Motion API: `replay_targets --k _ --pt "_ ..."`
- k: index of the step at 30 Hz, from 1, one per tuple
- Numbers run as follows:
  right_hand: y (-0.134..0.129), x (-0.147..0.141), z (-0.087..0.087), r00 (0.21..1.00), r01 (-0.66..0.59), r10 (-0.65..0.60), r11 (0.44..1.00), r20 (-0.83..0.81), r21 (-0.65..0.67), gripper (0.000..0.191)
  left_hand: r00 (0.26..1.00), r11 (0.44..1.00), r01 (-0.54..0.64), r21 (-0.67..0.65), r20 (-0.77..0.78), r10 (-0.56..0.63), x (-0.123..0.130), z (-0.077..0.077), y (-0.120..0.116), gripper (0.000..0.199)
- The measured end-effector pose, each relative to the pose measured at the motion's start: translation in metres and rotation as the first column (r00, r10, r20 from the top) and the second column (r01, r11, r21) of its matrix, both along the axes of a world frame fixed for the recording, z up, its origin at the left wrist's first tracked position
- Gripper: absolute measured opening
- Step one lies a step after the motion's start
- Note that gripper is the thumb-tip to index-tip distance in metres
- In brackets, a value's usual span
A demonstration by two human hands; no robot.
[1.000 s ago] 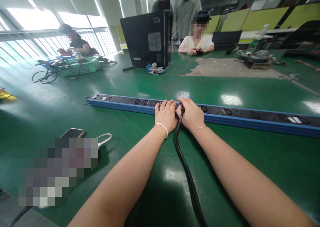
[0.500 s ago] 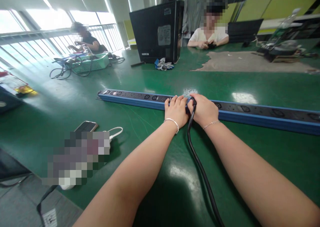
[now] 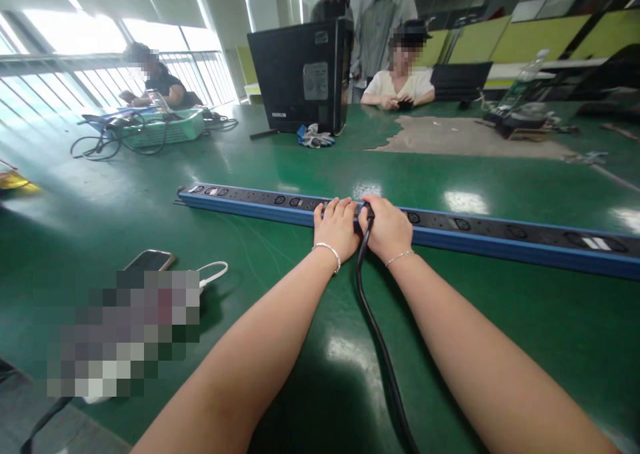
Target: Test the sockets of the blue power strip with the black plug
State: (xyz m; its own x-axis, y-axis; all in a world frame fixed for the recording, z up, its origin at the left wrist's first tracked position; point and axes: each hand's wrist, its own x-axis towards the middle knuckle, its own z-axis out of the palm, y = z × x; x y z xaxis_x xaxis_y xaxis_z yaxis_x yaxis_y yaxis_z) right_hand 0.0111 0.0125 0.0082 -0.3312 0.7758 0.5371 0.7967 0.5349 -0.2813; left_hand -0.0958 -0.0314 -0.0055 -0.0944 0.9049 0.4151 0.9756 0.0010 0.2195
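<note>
A long blue power strip [image 3: 240, 203] with a black socketed top lies across the green table. My left hand [image 3: 337, 227] rests on its middle, fingers over the top and thumb side against the front, holding the strip. Just to the right, my right hand [image 3: 387, 226] is closed round the plug end of a black cable [image 3: 373, 321] at the strip's top. The cable hangs from my fingers and runs down toward the bottom edge. The plug's tip is hidden, so how deep it sits in a socket cannot be seen.
A phone [image 3: 150, 261] and a blurred-out item with a white cable [image 3: 215, 267] lie at left. Behind are a green basket [image 3: 175, 131] with cables, a black computer case [image 3: 300, 74], gloves [image 3: 315, 136] and a bottle [image 3: 520, 81]. Several people are beyond the table.
The whole view has shifted, so the strip and both hands appear slightly further left and lower. Both hands keep their places on the strip and the cable plug.
</note>
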Motion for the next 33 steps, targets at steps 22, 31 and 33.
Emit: replay_targets --k 22,31,33 --pt "0.022 0.036 -0.001 0.844 0.111 -0.122 0.992 -0.522 -0.054 0.032 1.000 1.000 -0.006 0.006 -0.013 0.006 -0.003 -0.003 0.004 0.059" --pt "0.049 0.123 0.007 0.912 0.030 -0.112 0.977 -0.395 -0.209 0.031 1.000 1.000 -0.001 -0.005 -0.009 0.001 -0.003 -0.002 0.003 0.059" --pt "0.048 0.128 0.006 0.922 0.041 -0.109 0.982 -0.372 -0.187 0.031 1.000 1.000 -0.007 -0.013 -0.010 0.007 -0.003 -0.002 0.003 0.059"
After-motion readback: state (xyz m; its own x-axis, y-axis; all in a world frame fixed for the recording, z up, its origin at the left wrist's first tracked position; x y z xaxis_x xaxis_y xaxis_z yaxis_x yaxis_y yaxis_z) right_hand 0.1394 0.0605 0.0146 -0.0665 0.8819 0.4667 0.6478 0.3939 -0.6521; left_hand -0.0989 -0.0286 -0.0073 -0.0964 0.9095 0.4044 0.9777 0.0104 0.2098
